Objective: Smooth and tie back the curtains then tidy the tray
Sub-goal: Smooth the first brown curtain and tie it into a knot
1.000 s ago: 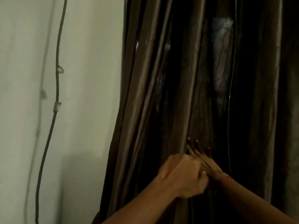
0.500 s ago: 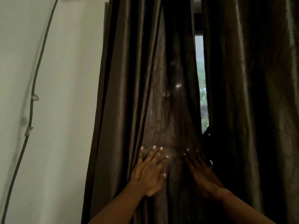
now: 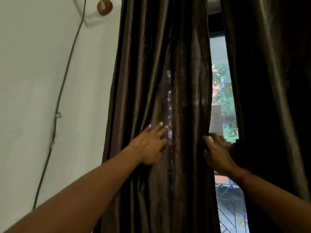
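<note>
Head view (close) toward curtain

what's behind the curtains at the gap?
Through the gap between left curtain and right curtain: window glass, green leaves, an orange building, a paper on the pane, a metal grille lower down. The fabric hides the rest.

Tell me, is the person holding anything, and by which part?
The right hand seems to grip the curtain by its inner edge; the left hand only presses flat on it.

Dim, backlit, motion blur throughout
</note>
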